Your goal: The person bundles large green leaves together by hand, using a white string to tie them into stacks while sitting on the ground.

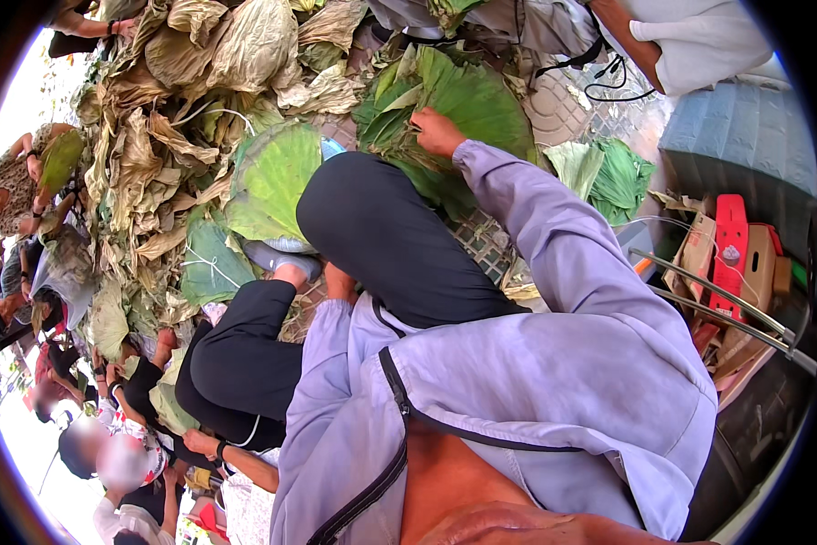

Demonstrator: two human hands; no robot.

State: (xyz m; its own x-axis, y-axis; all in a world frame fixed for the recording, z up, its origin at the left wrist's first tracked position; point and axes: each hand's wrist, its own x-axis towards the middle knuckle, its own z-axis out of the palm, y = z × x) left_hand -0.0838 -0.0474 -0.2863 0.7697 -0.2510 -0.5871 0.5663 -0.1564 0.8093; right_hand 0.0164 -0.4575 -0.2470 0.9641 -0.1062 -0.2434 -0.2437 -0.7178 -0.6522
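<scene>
My right hand (438, 133), in a lavender sleeve, reaches out over a pile of large green lotus leaves (481, 104). Its fingers are curled in a pinch at the folded, brownish edge of a lotus leaf. Low beside my bent knee is my left hand (339, 282); its fingers are hidden behind my dark trouser leg. Just left of that knee lies a broad, light green lotus leaf (277, 182). Near my foot sits a darker folded leaf bundle (213, 263), tied with white string.
Dry brown leaves (154, 154) heap up at the left. Several people sit along the left side, and another person (708, 45) is at the upper right. At the right are a blue-grey covered box (740, 136), metal rails (745, 309), cardboard boxes (695, 245) and a green bundle (619, 180).
</scene>
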